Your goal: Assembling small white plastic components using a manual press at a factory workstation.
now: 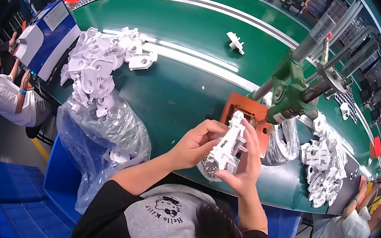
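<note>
Between both hands I hold a white moulded plastic part point(226, 147) with pegs along one side, tilted upward. My right hand point(246, 170) grips it, with the thumb at the lower end and the fingers along its right side. My left hand point(195, 143) closes on its left side, fingers bent; its fingertips are partly hidden. Just below the part, at the table edge, is a clear bag of small metal pieces point(209, 172), partly covered by the hands. Behind the part stands a green hand press point(292, 95) with an orange base point(237, 101).
White plastic parts are heaped at left point(95, 68) and at right point(325, 169). A clear plastic bag point(120, 120) hangs over a blue bin point(60, 165). One white part point(235, 43) lies on the green conveyor point(183, 17). A blue-and-white machine point(49, 39) stands left; co-workers sit at both sides.
</note>
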{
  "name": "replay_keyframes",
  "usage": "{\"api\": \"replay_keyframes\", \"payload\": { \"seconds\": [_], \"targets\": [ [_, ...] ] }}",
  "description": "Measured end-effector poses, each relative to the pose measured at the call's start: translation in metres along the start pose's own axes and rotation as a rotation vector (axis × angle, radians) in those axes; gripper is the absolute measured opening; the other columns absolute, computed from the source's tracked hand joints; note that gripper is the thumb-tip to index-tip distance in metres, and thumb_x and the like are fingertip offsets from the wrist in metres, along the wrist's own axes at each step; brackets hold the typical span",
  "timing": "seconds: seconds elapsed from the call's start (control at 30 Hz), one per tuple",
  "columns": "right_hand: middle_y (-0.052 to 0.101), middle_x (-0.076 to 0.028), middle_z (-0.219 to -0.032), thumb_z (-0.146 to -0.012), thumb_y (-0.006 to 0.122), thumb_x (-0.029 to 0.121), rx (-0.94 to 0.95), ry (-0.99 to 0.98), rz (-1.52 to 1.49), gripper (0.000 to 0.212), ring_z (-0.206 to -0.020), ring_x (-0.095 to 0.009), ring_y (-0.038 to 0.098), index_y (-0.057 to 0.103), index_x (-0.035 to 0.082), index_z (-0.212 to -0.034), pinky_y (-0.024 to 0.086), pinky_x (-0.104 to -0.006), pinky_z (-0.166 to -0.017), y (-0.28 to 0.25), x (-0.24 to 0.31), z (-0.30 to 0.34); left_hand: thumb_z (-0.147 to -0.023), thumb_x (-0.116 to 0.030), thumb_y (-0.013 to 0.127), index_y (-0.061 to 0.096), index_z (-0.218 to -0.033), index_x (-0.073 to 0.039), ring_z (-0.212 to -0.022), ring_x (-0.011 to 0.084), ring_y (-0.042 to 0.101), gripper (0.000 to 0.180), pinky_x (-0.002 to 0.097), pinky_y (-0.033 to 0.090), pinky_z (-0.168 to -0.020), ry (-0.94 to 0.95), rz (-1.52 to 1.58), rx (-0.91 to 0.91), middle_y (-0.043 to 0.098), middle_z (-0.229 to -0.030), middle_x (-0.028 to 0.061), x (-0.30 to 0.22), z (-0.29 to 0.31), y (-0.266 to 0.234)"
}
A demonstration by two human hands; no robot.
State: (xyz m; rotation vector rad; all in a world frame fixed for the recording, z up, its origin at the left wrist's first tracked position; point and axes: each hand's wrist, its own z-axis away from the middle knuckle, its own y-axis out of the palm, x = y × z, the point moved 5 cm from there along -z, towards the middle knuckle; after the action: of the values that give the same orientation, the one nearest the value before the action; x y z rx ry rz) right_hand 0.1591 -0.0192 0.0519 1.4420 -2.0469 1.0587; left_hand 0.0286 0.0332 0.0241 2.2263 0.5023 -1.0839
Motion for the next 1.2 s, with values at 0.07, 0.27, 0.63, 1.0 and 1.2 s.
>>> {"api": "replay_keyframes", "payload": {
  "seconds": [0.07,0.27,0.63,1.0,1.2],
  "targets": [
    [0.031,-0.025,-0.142,-0.067,0.078,0.041,0.002,0.019,-0.019,0.092,-0.129,-0.036,0.038,0.035,0.001,-0.137,0.033,-0.0455,-0.103,0.001,-0.006,0.000,-0.094,-0.007,0.050,0.048,-0.114,-0.002,-0.103,0.0154,0.056,0.021,0.0317,0.047,-0.088,-0.129,0.012,-0.106,0.054,-0.115,0.0102,0.005,0.001,-0.003],
    [0.037,-0.024,-0.139,-0.063,0.081,0.028,0.073,0.055,-0.067,0.084,-0.125,-0.038,0.042,0.042,0.004,-0.134,0.039,-0.0437,-0.099,-0.001,-0.003,0.003,-0.092,-0.003,0.051,0.048,-0.111,-0.002,-0.099,0.0146,0.058,0.019,0.0300,0.048,-0.086,-0.104,0.199,-0.288,0.056,-0.113,0.0101,0.028,0.016,-0.005],
    [0.037,-0.019,-0.141,-0.060,0.083,0.027,0.089,0.047,0.495,0.089,-0.112,-0.035,0.049,0.039,0.006,-0.136,0.039,-0.0430,-0.093,-0.010,-0.013,0.009,-0.097,-0.017,0.045,0.045,-0.113,-0.004,-0.092,0.0171,0.060,0.020,0.0304,0.052,-0.077,-0.595,0.674,-0.473,0.059,-0.105,0.0117,0.041,0.014,-0.007],
    [0.064,-0.015,-0.085,-0.085,0.052,0.008,-0.391,0.585,0.574,0.021,-0.075,-0.025,0.061,0.061,0.001,-0.102,0.047,-0.0361,-0.068,-0.143,-0.125,0.020,-0.078,-0.008,0.062,0.057,-0.094,-0.007,-0.092,0.0269,0.064,0.017,0.0345,0.051,-0.079,0.140,-1.274,0.065,0.063,-0.098,0.0137,0.004,-0.042,0.007],
    [0.061,-0.018,-0.098,-0.083,0.054,0.020,-0.044,0.669,1.124,0.028,-0.086,-0.036,0.062,0.061,0.006,-0.106,0.049,-0.0468,-0.073,-0.154,-0.223,0.021,-0.078,-0.011,0.059,0.058,-0.095,-0.006,-0.101,0.0329,0.060,0.018,0.0420,0.050,-0.087,0.390,-1.664,0.209,0.061,-0.103,0.0180,0.053,-0.060,0.008]
  ]
}}
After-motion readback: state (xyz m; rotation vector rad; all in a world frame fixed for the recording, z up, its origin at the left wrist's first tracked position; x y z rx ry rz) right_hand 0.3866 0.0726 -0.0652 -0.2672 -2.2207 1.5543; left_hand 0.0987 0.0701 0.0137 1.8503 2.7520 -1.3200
